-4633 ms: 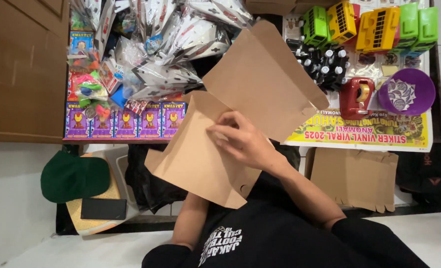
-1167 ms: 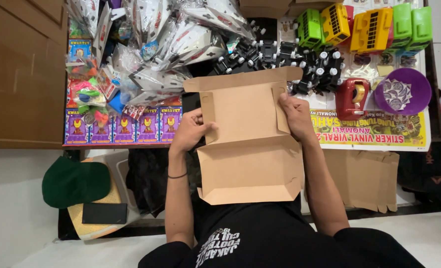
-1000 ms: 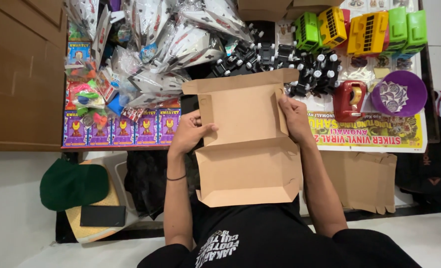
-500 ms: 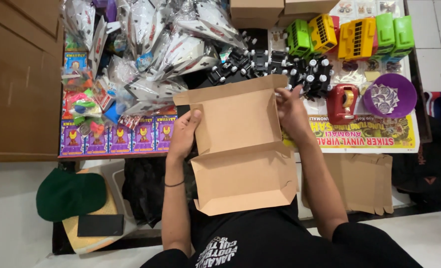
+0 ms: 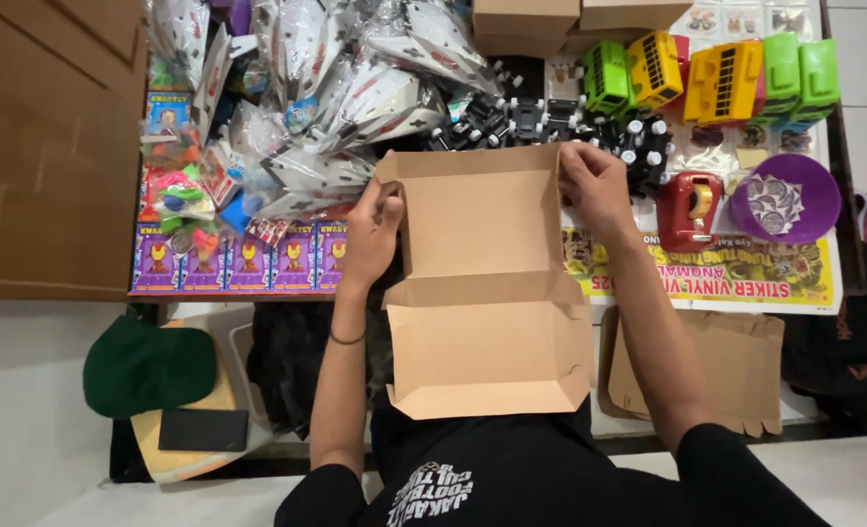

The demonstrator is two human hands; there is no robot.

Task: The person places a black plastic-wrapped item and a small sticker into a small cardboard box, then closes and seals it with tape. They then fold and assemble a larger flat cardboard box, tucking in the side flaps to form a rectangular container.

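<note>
The person holds a flat brown cardboard box blank (image 5: 487,283) at the centre of the frame, raised between the body and the table. The left hand (image 5: 373,234) grasps the upper panel's left edge, fingers curled over the side flap. The right hand (image 5: 597,185) grasps the upper right corner, fingertips pinched on the top edge. Gripping both sides keeps the upper panel taut and square, so the creases stand out. The lower panel hangs toward the person's black shirt (image 5: 541,478), its side flaps already bent inward.

Supplies lie along the top of the frame, on the far side of the box:
- Upper left: clear plastic toy packets (image 5: 355,88), heaped.
- Left of centre: a row of purple card packs (image 5: 243,259) along the table edge.
- Top centre: small black wheeled toys (image 5: 511,122), partly hidden behind the blank.
- Upper right: green and yellow toy buses (image 5: 706,73), lined up side by side.
- Right: a red tape dispenser (image 5: 689,210) just beside a purple bowl (image 5: 786,200), both near the right hand.

More flat cardboard blanks (image 5: 716,366) lean at lower right, below the table edge. At lower left a green cap (image 5: 145,366) rests above a dark phone-like slab (image 5: 204,429).
</note>
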